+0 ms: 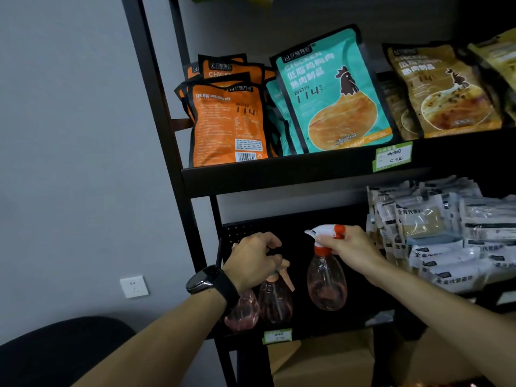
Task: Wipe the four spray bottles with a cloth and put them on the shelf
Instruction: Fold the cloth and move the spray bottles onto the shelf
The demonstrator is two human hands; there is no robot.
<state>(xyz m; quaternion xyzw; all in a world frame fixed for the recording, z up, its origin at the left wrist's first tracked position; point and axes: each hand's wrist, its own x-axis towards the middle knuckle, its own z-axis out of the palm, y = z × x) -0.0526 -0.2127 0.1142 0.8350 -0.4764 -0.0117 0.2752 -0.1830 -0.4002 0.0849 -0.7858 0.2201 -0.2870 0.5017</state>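
Note:
Three clear pink spray bottles are at the lower shelf [307, 335] of a black rack. My right hand [350, 243] grips the white-and-red trigger head of the right bottle [326, 283], which looks held just above the shelf floor. My left hand [255, 258] curls over the beige head of the middle bottle [275, 300]. A third bottle [243, 311] stands at the far left, its top hidden behind my left wrist and black watch. No cloth is in view.
Grey-white packets [441, 236] are stacked on the same shelf to the right of the bottles. The upper shelf [279, 170] holds orange, teal and brown food pouches. The rack's black post [167, 135] runs along the left. A wall socket [134, 286] and a dark chair [55, 356] sit lower left.

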